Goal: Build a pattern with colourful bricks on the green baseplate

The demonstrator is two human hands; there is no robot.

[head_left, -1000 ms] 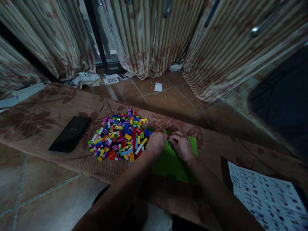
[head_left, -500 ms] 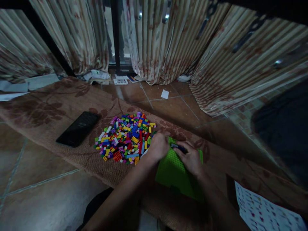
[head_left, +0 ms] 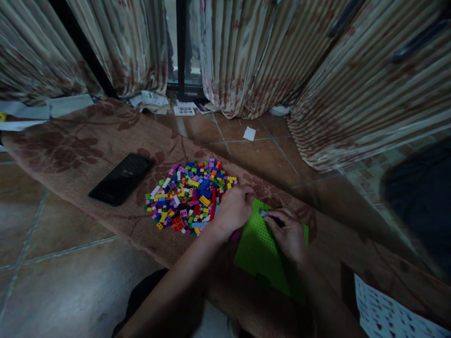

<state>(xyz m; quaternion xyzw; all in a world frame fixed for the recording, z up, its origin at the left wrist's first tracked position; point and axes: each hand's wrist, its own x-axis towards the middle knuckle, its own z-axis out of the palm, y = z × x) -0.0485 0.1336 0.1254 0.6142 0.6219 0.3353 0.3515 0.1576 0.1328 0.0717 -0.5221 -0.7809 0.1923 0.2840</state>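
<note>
A green studded baseplate (head_left: pixel 260 239) lies in front of me. Over it, my right hand (head_left: pixel 289 234) pinches a small dark blue toy brick piece (head_left: pixel 273 218) with a paler end, close to the studs. My left hand (head_left: pixel 235 209) is curled at the baseplate's upper left edge, beside a heap of mixed toy bricks (head_left: pixel 190 195). Its fingertips face away, so what they grip is hidden. Partly under the left wrist, a magenta brick (head_left: pixel 235 235) shows next to the baseplate.
A black phone (head_left: pixel 120 180) rests left of the heap on the patterned brown cloth (head_left: pixel 70 164). To the lower right is a printed sheet (head_left: pixel 391 310) with small pictures. Striped curtains (head_left: pixel 246 61) hang beyond; papers (head_left: pixel 150 101) lie near them. A dark shape (head_left: pixel 419 202) stands at right.
The view has shifted slightly, so everything sits a little further right. My right hand has drawn back a little from my left, still holding the dark piece; the gap between them is wider.
</note>
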